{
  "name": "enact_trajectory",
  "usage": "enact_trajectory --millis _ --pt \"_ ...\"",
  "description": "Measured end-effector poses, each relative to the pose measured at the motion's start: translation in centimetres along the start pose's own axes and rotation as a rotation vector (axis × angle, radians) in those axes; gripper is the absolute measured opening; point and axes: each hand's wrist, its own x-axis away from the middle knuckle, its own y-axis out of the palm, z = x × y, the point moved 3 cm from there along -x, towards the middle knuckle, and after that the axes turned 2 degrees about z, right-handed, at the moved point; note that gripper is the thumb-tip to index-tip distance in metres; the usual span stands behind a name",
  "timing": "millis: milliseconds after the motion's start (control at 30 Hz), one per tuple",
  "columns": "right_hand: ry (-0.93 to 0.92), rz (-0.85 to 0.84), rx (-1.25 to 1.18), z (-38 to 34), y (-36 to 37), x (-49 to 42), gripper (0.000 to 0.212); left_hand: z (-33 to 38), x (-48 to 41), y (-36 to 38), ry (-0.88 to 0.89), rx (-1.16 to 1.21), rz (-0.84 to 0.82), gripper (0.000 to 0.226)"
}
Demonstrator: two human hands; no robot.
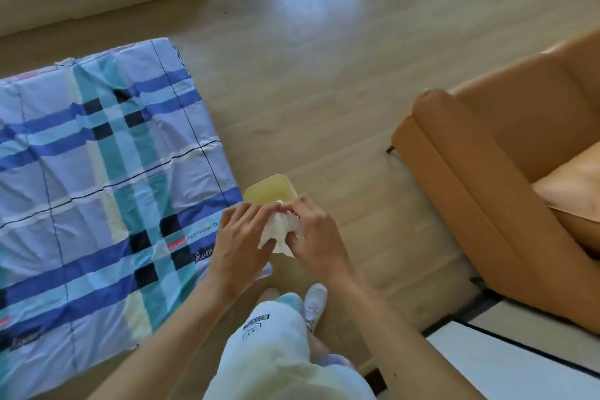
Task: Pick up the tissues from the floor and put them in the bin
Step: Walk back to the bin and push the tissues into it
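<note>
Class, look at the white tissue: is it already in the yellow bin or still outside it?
Outside. The tissue is bunched between both hands, above and nearer than the bin.

Plaid mattress [107, 172], orange armchair [506, 172]

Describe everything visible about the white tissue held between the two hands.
The tissue is white, thin, soft paper, crumpled into a loose wad with a flat corner hanging at its lower edge. It is off the floor, held in front of the person between the left hand and the right hand, whose fingers press its sides. It sits just short of the pale yellow bin, not yet inside.
</note>
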Motion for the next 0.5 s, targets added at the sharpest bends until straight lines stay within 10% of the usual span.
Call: enact_trajectory --millis 500 --pt "0.066 -0.350 0.136 11.5 1.0 -17.7 0.055 -7.4 -11.5 13.4 -0.917 0.238 0.094 0.033"
